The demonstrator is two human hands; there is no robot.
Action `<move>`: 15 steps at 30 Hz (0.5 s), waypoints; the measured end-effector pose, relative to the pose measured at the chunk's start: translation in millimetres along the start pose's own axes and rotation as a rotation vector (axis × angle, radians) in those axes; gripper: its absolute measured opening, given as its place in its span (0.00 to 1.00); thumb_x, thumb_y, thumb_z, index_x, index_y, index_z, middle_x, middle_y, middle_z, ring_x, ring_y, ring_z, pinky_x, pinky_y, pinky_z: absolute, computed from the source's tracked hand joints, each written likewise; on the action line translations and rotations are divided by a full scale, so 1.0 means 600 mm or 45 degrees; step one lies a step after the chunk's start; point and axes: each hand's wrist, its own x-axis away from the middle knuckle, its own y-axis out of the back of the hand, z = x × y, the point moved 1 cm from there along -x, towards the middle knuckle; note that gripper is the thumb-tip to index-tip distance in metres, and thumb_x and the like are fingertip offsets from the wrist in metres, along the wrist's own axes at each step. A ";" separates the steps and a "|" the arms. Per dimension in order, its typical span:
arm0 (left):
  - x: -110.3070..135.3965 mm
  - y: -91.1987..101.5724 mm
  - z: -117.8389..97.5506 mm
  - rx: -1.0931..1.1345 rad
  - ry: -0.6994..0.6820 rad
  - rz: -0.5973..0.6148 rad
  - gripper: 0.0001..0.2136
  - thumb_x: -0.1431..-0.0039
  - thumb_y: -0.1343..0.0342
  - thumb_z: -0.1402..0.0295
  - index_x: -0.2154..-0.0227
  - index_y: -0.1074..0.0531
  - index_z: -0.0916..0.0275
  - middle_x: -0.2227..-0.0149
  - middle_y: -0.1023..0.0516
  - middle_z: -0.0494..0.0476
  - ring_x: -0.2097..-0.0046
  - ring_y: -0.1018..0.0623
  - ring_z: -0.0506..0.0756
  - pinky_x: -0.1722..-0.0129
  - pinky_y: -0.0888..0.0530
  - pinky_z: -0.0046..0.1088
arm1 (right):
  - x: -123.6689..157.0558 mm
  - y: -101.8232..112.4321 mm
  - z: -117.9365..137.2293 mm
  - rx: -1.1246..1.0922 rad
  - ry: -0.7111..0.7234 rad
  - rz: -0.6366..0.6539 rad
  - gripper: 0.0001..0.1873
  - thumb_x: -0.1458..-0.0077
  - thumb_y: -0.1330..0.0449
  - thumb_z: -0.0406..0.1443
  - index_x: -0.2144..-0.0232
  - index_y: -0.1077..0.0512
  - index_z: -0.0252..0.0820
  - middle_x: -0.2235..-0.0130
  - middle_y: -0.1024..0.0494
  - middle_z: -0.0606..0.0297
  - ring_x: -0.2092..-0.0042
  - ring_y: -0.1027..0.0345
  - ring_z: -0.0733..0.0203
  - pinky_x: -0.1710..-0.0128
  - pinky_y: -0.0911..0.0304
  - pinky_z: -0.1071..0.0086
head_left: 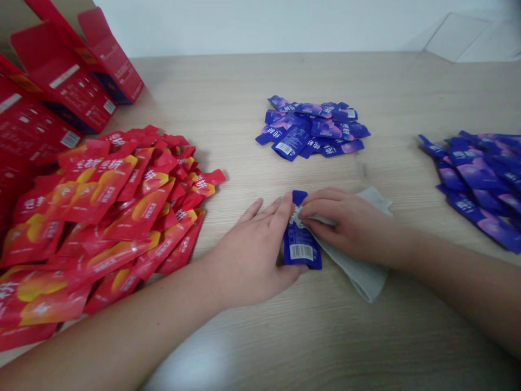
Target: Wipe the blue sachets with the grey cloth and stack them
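Note:
A dark blue sachet (302,251) lies barcode side up on the table. My left hand (256,255) steadies it, with the fingers along its left edge and the thumb at its lower end. My right hand (345,222) pinches a white cloth (368,274), pressing a bunched bit of it onto the upper part of the sachet. The rest of the cloth spreads out under and beside my right hand. The sachet's upper right part is hidden by the cloth and my fingers.
Left of my hands is a big heap of red sachets (118,201), with red cardboard boxes (77,81) behind it. A small pile of blue-purple sachets (313,127) lies ahead, another pile of blue sachets (484,179) at the right. A pale wall (264,27) borders the wooden table (228,347).

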 end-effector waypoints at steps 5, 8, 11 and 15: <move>-0.002 0.006 -0.005 0.025 0.030 -0.026 0.46 0.32 0.44 0.39 0.26 0.48 0.68 0.25 0.38 0.73 0.24 0.37 0.68 0.23 0.48 0.55 | 0.001 -0.005 -0.010 0.041 0.011 -0.041 0.07 0.30 0.40 0.33 0.55 0.21 0.43 0.52 0.17 0.56 0.49 0.22 0.50 0.48 0.27 0.56; -0.002 0.002 -0.010 -0.026 0.076 -0.074 0.40 0.30 0.45 0.42 0.27 0.43 0.66 0.27 0.33 0.70 0.25 0.35 0.68 0.24 0.45 0.54 | 0.002 -0.005 -0.011 0.011 0.024 -0.057 0.06 0.30 0.40 0.33 0.55 0.22 0.43 0.52 0.17 0.56 0.49 0.23 0.50 0.48 0.26 0.56; -0.001 -0.007 -0.011 -0.089 0.100 -0.106 0.45 0.35 0.37 0.45 0.26 0.46 0.65 0.27 0.34 0.70 0.26 0.35 0.68 0.24 0.45 0.53 | 0.005 -0.001 -0.009 -0.025 0.019 -0.136 0.06 0.31 0.39 0.32 0.55 0.23 0.44 0.51 0.18 0.56 0.49 0.23 0.52 0.48 0.26 0.58; -0.001 -0.011 -0.010 -0.109 0.085 -0.108 0.47 0.36 0.36 0.47 0.24 0.49 0.66 0.26 0.35 0.70 0.25 0.36 0.67 0.24 0.45 0.52 | 0.012 0.005 0.015 -0.115 0.102 -0.192 0.05 0.32 0.38 0.31 0.56 0.23 0.45 0.53 0.18 0.59 0.51 0.23 0.56 0.50 0.26 0.63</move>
